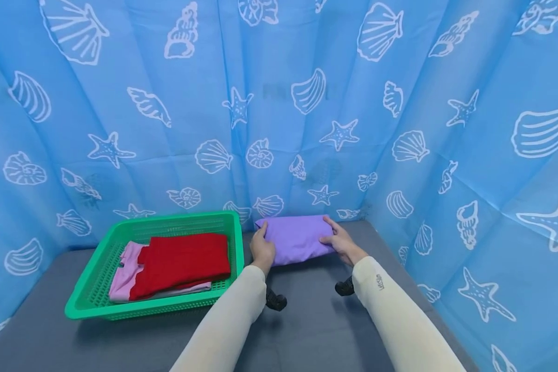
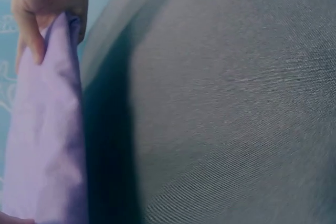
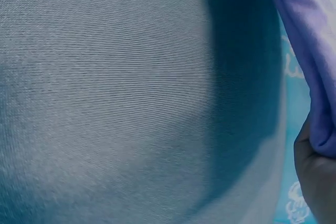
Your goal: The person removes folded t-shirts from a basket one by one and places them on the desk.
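Both hands hold a folded purple cloth by its two sides, just above the grey surface. My left hand grips the left edge, thumb on the near face. On the opposite edge, my right hand pinches the fabric between thumb and fingers. Seen in the left wrist view, the purple cloth hangs with a hand at its upper end. The right wrist view catches only part of the cloth, with a hand at its lower end. Fingers behind the cloth are hidden.
A green plastic basket stands left of the hands on the grey surface. Inside lie a folded red cloth and a pink cloth partly under it. A blue shell-patterned curtain borders the back and sides.
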`<state>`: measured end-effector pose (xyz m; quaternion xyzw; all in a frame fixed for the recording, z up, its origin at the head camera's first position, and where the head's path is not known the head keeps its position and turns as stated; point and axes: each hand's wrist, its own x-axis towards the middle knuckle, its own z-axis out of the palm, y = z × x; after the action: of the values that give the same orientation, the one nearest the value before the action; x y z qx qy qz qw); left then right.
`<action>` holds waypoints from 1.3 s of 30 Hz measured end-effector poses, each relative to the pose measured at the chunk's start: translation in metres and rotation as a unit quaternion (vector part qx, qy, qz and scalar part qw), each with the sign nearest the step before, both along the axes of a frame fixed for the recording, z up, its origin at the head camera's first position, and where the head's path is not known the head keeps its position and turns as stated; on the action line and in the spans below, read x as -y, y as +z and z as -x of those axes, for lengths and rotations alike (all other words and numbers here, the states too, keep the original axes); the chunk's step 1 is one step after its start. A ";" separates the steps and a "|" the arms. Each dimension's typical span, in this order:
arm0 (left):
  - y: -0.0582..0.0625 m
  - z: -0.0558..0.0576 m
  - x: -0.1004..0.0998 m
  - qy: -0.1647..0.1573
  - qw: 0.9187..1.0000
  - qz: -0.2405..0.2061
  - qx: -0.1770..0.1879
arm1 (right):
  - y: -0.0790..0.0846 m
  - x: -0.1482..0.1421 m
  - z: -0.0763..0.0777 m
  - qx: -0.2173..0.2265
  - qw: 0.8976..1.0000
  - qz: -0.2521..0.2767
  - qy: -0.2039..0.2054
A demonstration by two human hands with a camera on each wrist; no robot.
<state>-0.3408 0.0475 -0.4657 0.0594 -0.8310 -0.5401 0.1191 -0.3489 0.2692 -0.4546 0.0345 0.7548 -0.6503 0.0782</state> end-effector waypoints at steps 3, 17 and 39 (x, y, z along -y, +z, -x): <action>-0.010 0.002 -0.002 0.004 1.000 -0.009 -0.016 | -0.006 0.000 0.001 -0.007 1.000 -0.007 -0.003; -0.039 0.001 -0.007 -0.057 0.995 -0.079 0.029 | -0.029 -0.005 0.001 -0.016 0.998 -0.049 -0.023; -0.059 -0.002 -0.017 -0.054 0.997 -0.057 0.020 | -0.045 -0.012 0.008 0.007 0.989 -0.115 -0.090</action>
<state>-0.3392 0.0641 -0.5246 0.0323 -0.8034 -0.5905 0.0696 -0.3566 0.2809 -0.4996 0.1156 0.8176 -0.5637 0.0197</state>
